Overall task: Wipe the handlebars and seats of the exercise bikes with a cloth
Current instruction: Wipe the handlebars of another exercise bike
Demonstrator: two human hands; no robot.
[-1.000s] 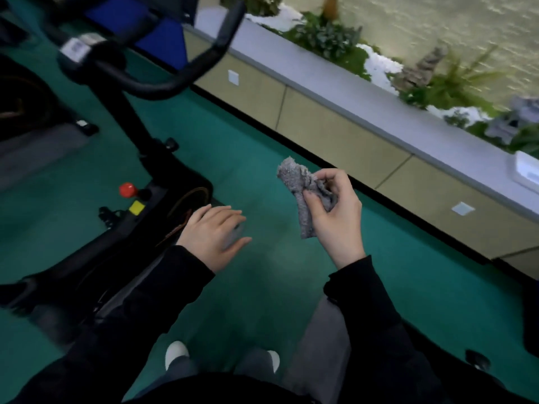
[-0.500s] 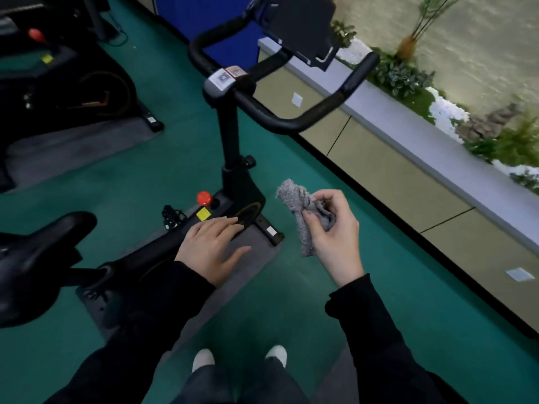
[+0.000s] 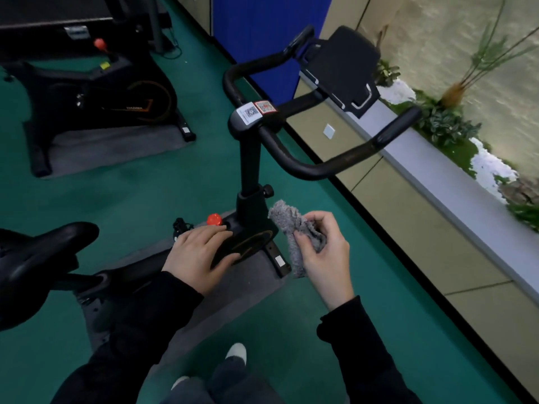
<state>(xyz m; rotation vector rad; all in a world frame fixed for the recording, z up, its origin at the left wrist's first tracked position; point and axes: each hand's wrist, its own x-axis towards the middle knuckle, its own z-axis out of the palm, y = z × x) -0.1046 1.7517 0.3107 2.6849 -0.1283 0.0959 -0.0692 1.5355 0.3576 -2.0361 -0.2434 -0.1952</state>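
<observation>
Long grey planter ledge (image 3: 455, 188) along the wall, with green plants (image 3: 446, 126) and white pebbles (image 3: 487, 164) on top. Blue panel (image 3: 262, 30) at the ledge's far end. Grey floor mat (image 3: 116, 147) well left of the ledge, on green carpet (image 3: 175, 185).

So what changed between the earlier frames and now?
The view swung up and left: the near bike's handlebars, first cut off at the top edge, now show whole, and its seat has come into view at left. Nothing was taken or let go. The right hand still grips the cloth; the left hand stays open beside it.
</observation>
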